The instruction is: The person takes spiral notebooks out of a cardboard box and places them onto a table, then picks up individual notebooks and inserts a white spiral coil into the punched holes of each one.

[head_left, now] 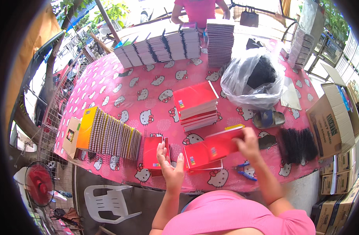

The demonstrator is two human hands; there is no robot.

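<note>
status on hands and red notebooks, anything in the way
Right hand gripping red notebook. Left hand open, empty. Blue-handled tool close by, not blocking.

The right hand (248, 145) holds a red booklet (223, 146) near the left hand (173, 169).

On the table (148, 103) lie notebook piles (160, 47) along the far edge, a spiral-notebook row (111, 133) at left, a booklet stack (196, 105) mid-surface, loose booklets (195, 154) toward the near edge, coils (298, 145) left of a carton (325, 121).

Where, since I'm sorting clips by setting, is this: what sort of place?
Probably a small notebook-binding workshop: spiral notebooks, a stack of red booklets and what look like black binding coils share the table.
</note>
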